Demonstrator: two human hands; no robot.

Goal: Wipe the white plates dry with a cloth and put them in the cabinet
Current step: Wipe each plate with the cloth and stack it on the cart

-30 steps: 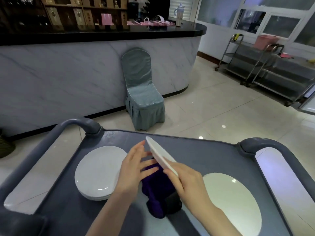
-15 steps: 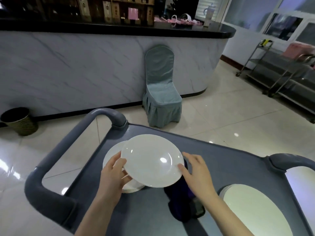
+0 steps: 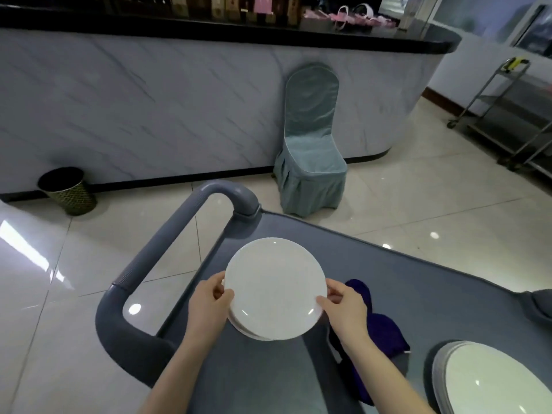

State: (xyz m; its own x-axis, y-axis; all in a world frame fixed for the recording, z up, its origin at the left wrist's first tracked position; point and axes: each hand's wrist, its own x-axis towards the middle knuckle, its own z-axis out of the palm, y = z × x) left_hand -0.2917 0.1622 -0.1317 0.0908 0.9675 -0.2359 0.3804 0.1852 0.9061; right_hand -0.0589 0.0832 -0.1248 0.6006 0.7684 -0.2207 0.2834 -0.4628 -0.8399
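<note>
Head: left fingers (image 3: 224,295), right fingers (image 3: 325,302) pinch plate (image 3: 274,286).

On the cart (image 3: 388,264), the plate (image 3: 273,288) lies over the left stack (image 3: 239,326), between the left hand (image 3: 209,306) and the right hand (image 3: 346,309). The cloth (image 3: 383,330) lies just right of it, and the right stack (image 3: 490,383) farther right. Behind, a chair (image 3: 310,150) backs the counter (image 3: 149,100), with a bin (image 3: 67,191) to its left.

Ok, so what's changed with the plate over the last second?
The white plate, a second ago tilted on edge over the purple cloth, has swung flat and moved left; it now sits level on, or just above, the left stack. The left hand and right hand now grip its rim on opposite sides. The cloth lies where it was on the cart, and the right stack is untouched.
</note>
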